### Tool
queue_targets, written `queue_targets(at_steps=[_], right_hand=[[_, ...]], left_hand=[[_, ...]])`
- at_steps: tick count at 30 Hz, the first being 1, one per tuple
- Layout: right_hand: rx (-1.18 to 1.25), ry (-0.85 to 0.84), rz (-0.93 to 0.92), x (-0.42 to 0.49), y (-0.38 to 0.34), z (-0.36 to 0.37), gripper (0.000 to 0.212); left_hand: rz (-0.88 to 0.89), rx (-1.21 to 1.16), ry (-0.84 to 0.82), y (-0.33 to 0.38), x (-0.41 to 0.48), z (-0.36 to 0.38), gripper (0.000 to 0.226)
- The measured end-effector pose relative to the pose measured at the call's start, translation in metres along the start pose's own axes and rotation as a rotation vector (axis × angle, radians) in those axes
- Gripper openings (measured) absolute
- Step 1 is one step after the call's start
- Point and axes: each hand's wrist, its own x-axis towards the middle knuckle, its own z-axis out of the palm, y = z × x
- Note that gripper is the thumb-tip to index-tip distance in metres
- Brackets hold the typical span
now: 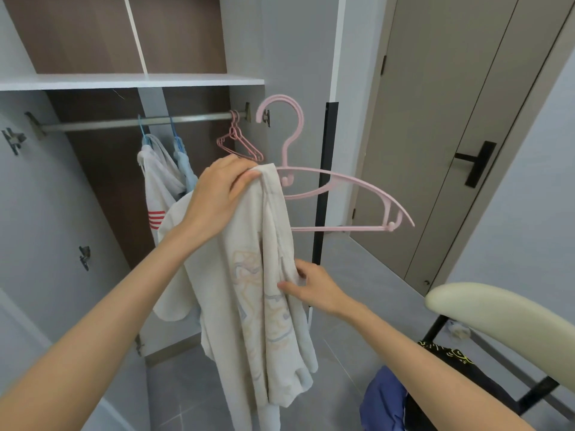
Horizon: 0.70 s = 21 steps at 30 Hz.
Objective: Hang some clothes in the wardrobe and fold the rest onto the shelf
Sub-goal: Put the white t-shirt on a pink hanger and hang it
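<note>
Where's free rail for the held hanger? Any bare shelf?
Rail is bare from its left bracket to the blue hangers, and also between them and the empty pink hangers. Crowded at the right end. White shelf shows bare.

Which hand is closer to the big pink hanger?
Left. The left hand grips the top of the cream shirt right beside the big pink hanger. The right hand pinches the shirt lower down, below the hanger.

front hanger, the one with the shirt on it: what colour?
Pale pink hanger; head view shows it best.
</note>
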Motion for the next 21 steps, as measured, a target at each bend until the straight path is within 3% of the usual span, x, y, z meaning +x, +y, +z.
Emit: queue_targets(at_steps=[2, 6, 10, 13, 16, 19, 21], right_hand=[[-0.142, -0.005, -0.014, -0.003, 0.013, -0.002, 0.027], [-0.508, 0.202, 0.003, -0.001, 0.037, -0.04, 0.035], [-0.932, 0.347, -0.179, 0.002, 0.049, -0.073, 0.044], [-1.066, 0.336, -0.182, 0.001, 0.06, -0.089, 0.032], [-1.179, 0.294, -0.163, -0.003, 0.061, -0.096, 0.038], [-1.169, 0.346, -0.294, -0.007, 0.051, -0.097, 0.019], [-1.148, 0.34, -0.407, -0.008, 0.044, -0.1, 0.021]], left_hand=[[-0.049, -0.002, 0.019, -0.01, -0.004, -0.007, 0.026], [-0.153, -0.03, 0.004, -0.029, -0.019, -0.015, 0.027], [-0.182, 0.037, -0.02, -0.042, -0.035, -0.014, 0.026], [-0.176, 0.089, -0.066, -0.049, -0.047, -0.011, 0.025], [-0.122, 0.144, -0.123, -0.052, -0.057, -0.007, 0.025], [-0.107, 0.18, -0.17, -0.054, -0.063, -0.004, 0.029], [-0.102, 0.197, -0.187, -0.054, -0.066, -0.001, 0.029]])
